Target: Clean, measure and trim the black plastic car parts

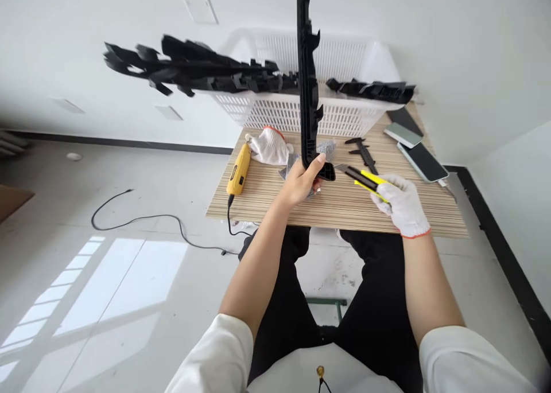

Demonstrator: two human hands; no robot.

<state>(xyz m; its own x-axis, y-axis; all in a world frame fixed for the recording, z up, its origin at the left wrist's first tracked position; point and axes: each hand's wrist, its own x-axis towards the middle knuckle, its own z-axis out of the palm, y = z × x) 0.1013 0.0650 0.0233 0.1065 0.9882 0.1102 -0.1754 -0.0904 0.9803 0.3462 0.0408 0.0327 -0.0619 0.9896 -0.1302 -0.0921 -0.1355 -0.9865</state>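
Observation:
My bare left hand [301, 179] is closed around the lower end of a long black plastic strip [307, 83] with clips along its edge. The strip stands upright over the table. In a white knitted glove with an orange cuff, my right hand [400, 201] grips a yellow utility knife [368, 182]. Its blade [342, 167] is out and points left at the strip's lower end; whether it touches cannot be told. Behind the strip, a white plastic basket [279, 113] bears more black plastic parts [206, 72] across its rim.
On the wooden table [344, 212] lie a yellow corded tool [239, 169], a white glove [271, 146], a black caliper [364, 154] and a phone [424, 162] on a cable. Grey crumpled packaging [328, 147] lies behind my left hand. A black cord [161, 216] trails over the floor.

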